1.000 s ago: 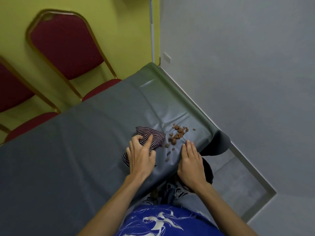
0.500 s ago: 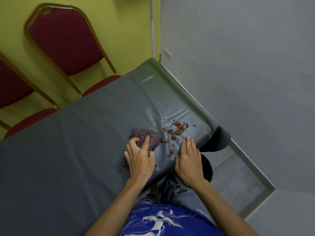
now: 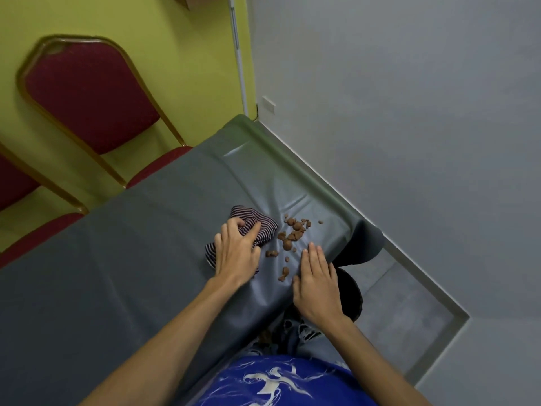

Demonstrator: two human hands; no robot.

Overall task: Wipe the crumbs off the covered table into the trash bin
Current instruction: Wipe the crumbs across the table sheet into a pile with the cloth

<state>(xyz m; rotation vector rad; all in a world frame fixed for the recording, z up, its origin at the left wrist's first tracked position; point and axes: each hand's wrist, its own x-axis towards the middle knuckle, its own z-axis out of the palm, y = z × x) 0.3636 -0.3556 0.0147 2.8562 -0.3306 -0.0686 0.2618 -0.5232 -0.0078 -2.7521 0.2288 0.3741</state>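
Crumbs (image 3: 294,232), the brown bits to be cleared, lie right of centre in the frame on the table (image 3: 117,273), near its right-hand corner.

The table fills the lower left and centre under a smooth grey cover, which puckers around that corner. Two red chairs (image 3: 87,95) with gold frames stand beyond it at the upper left, against a yellow-green wall. A dark bin (image 3: 349,294) sits just below the table's near edge at centre right, mostly hidden by the right hand and the cover.

The right hand (image 3: 317,285) lies flat on the cover at that edge, fingers straight and together, holding nothing. The left hand (image 3: 237,256) sits to its left, fingers curled into a bunched striped cloth (image 3: 260,224), gripping it.

The cloth touches the left side of the crumb heap. Most crumbs cluster just right of the cloth, and a few trail down towards the edge beside the right hand's fingertips.

The task looks to be at an early stage. Cloth and bin are in place, but the whole heap appears to be still on the cover. What is left is to sweep it past the edge and into the bin. Whether any crumbs are already in the bin cannot be told.
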